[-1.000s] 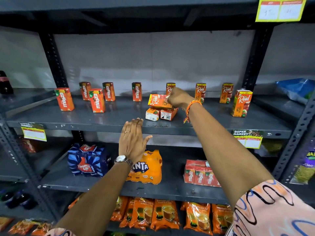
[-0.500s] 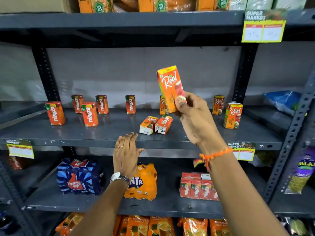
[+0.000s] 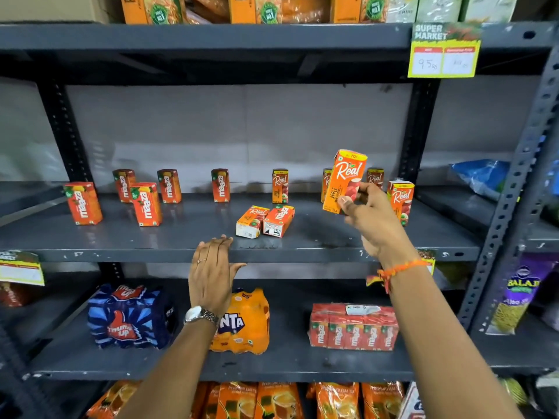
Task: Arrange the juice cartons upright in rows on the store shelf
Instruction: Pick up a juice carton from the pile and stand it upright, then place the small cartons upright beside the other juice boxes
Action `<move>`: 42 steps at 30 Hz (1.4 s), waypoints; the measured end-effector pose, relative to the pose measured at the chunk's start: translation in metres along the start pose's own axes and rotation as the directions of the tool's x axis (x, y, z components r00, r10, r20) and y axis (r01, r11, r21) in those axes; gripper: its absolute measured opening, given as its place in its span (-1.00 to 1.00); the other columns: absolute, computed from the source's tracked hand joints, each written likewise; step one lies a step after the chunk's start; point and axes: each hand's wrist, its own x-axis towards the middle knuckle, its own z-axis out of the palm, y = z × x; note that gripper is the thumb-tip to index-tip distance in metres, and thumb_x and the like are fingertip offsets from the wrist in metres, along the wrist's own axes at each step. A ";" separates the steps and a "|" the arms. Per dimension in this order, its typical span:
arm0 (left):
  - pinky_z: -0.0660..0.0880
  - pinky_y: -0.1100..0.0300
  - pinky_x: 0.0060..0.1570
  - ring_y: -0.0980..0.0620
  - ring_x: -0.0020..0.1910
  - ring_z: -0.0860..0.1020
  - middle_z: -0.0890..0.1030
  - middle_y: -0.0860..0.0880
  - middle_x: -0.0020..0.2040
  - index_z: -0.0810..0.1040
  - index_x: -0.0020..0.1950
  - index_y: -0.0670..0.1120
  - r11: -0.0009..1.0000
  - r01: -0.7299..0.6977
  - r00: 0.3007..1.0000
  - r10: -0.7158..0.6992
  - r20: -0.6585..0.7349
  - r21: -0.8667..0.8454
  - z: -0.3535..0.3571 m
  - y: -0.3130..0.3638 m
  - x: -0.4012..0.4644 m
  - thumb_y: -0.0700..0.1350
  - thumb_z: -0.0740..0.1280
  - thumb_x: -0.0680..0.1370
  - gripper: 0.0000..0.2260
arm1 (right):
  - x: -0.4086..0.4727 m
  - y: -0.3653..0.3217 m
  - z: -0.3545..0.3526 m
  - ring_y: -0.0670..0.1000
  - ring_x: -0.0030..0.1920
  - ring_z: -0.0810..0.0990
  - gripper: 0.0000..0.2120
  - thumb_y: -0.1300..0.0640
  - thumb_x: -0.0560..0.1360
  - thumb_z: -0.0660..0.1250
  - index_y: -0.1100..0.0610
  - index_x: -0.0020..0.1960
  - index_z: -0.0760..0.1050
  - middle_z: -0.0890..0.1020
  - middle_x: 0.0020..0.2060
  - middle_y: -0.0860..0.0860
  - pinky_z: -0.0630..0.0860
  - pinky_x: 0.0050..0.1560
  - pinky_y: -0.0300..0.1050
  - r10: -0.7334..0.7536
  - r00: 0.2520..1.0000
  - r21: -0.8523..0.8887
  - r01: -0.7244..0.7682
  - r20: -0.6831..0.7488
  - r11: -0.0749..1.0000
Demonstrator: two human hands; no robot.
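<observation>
Middle shelf [image 3: 181,240], dark grey metal, viewed from the head camera.

Right hand [image 3: 373,220]: raised over the right part of the shelf, thumb and fingers closed around the lower end of a Real apple carton [image 3: 344,181]. The carton is held clear of the shelf surface, nearly upright, top leaning slightly right, its printed front turned to the camera. An orange thread band [image 3: 399,269] is worn at that wrist.

Left hand [image 3: 211,272]: nothing held. Palm flat and facing away, fingers extended and close together, fingertips at the front lip of the shelf. A ring and a metal wristwatch [image 3: 201,316] are noted.

Two cartons are lying on their sides, touching, mid-shelf: a fallen Real carton [image 3: 251,220] on the left, a fallen Maaza carton [image 3: 279,220] on the right.

Upright stock: five Maaza cartons [image 3: 83,202] on the left half, loosely spaced, three at the back and two nearer the front. Real cartons [image 3: 279,186] stand along the back right, partly hidden by the held carton; one more Real carton [image 3: 401,196] stands just beyond the right hand.

Lower shelf: a Thums Up pack [image 3: 130,317], a Fanta pack [image 3: 245,322], a shrink-wrapped Maaza multipack [image 3: 352,326].
</observation>
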 end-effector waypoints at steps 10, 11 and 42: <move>0.23 -0.04 0.49 -0.16 0.34 0.48 0.54 -0.13 0.33 0.45 0.37 -0.16 1.000 -0.012 1.000 0.012 0.009 0.013 -0.001 -0.001 -0.009 0.17 0.19 0.58 -0.49 | 0.082 0.068 -0.020 0.22 0.22 0.59 -0.69 0.25 0.46 0.42 0.27 0.19 0.51 0.63 0.17 0.21 0.51 0.23 0.05 0.047 0.982 -0.599 -0.148 -0.181 0.787; 0.23 -0.04 0.49 -0.15 0.34 0.48 0.54 -0.13 0.33 0.46 0.37 -0.16 1.000 -0.017 1.000 0.017 0.002 0.005 -0.001 0.002 -0.010 0.17 0.18 0.58 -0.49 | 0.082 0.068 -0.024 0.22 0.23 0.58 -0.68 0.23 0.47 0.42 0.27 0.20 0.51 0.63 0.19 0.22 0.50 0.24 0.05 0.052 0.980 -0.615 -0.162 -0.192 0.772; 0.20 -0.01 0.47 -0.14 0.32 0.50 0.56 -0.11 0.30 0.45 0.35 -0.13 0.998 -0.059 0.998 0.059 -0.020 -0.018 0.009 -0.008 0.002 0.20 0.14 0.58 -0.50 | 0.049 0.053 0.082 0.21 -0.04 0.70 -0.91 0.36 0.40 0.42 0.26 -0.18 0.51 0.67 -0.11 0.24 0.68 -0.22 0.03 0.340 0.934 -0.099 -0.350 -0.106 0.931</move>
